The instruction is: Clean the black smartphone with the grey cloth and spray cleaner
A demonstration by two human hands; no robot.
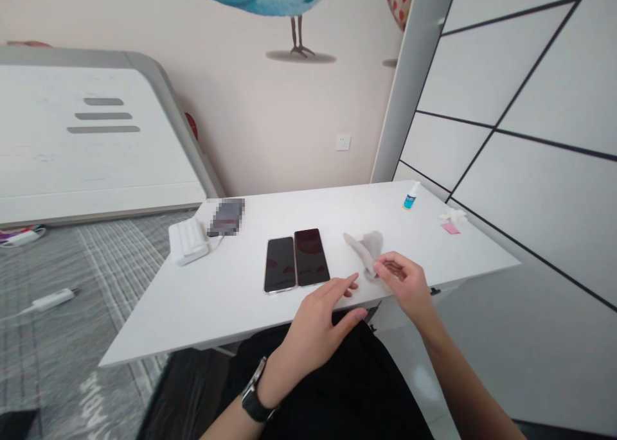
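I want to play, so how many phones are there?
2: a black glass smartphone and another beside it, on the white table. A blurred dark object may be a third.

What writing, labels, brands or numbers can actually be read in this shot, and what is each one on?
Nothing can be read clearly.
Small spray bottle: blue label, lettering too small to read.
Dark rectangular item: pixelated, unreadable.
Wristwatch: any markings too small to read.
Two smartphones: dark screens, no text visible.
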